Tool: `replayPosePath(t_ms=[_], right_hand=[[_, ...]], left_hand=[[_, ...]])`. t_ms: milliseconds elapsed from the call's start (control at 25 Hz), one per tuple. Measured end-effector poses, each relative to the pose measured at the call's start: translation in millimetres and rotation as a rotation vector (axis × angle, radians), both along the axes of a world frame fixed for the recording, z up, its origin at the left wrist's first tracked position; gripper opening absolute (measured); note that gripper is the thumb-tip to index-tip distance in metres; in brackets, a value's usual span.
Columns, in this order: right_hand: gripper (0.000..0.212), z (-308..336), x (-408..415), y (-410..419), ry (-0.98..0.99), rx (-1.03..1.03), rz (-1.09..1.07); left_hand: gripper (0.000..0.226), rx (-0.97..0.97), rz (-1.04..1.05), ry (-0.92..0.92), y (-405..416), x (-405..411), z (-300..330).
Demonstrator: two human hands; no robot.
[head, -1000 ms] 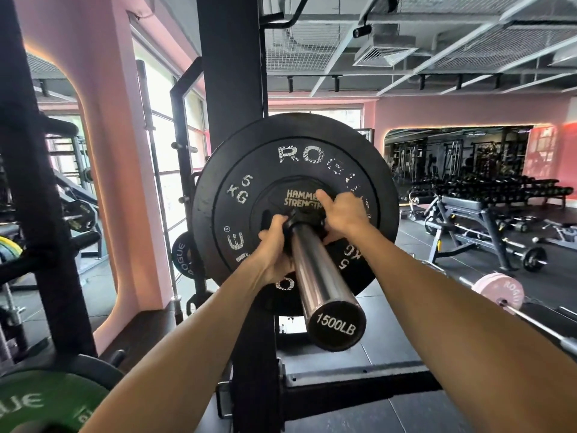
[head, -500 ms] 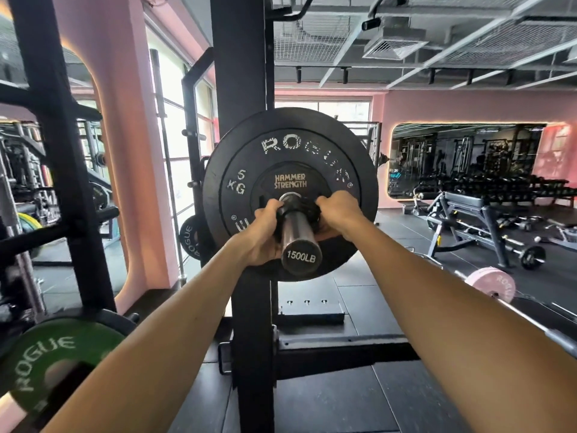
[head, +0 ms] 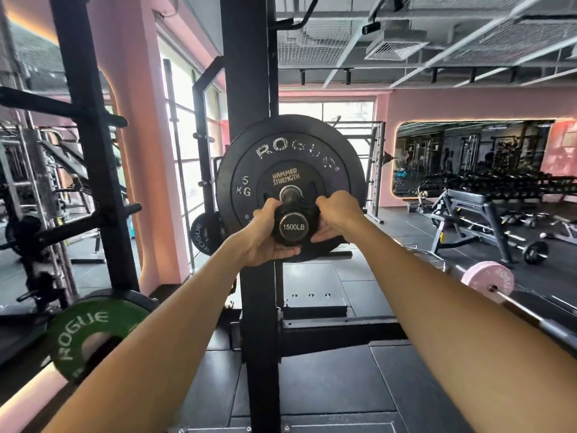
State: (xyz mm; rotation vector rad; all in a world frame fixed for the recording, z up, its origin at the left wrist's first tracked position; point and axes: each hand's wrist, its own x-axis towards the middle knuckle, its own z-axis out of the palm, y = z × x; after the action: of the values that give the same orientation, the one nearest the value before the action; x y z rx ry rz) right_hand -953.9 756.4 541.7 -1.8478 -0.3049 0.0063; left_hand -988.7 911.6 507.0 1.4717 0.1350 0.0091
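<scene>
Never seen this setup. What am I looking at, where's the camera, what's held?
No machine: one wide-angle camera on a person's head looks forward and down along two bare arms. The left hand and right hand grip a black clamp collar near the end of a steel barbell sleeve capped 1500LB. Behind it hang a small black Hammer Strength plate and a black round Rogue 5 KG plate, before a black steel rack upright. A green Rogue plate sits lower left.

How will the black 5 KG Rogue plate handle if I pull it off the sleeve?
Likely light for its width: the plate is marked 5 KG. Its matte black face looks rubbery, so probably stiff and grippy. Round, so it may roll if stood on edge. The collar sits outboard of it.
</scene>
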Motion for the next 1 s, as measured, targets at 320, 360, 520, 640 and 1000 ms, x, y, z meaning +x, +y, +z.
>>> replayPosePath(t_ms=[320,360,520,640,1000], right_hand=[[0.023,-11.2,-50.6,-20.8,-0.052,0.006,-0.047],[0.022,-16.3,-52.6,-26.8,-0.074,0.006,-0.084],[0.036,-40.3,-56.4,-64.3,-0.045,-0.002,-0.131],[0.030,-49.9,-57.8,-99.6,-0.004,0.073,-0.137],[0.043,-60.4,1.0,-222.4,0.130,0.269,-0.204]], left_hand=[[0.054,-0.100,-0.174,-0.045,-22.9,-65.6,-9.1],[0.053,-0.130,-0.197,-0.040,-28.6,-71.2,-14.5],[0.043,-0.180,-0.235,-0.035,-59.2,-79.2,-38.2],[0.031,-0.150,-0.248,-0.081,-88.8,-68.4,-46.8],[0.086,0.095,-0.212,-0.281,-199.9,22.2,-49.0]])
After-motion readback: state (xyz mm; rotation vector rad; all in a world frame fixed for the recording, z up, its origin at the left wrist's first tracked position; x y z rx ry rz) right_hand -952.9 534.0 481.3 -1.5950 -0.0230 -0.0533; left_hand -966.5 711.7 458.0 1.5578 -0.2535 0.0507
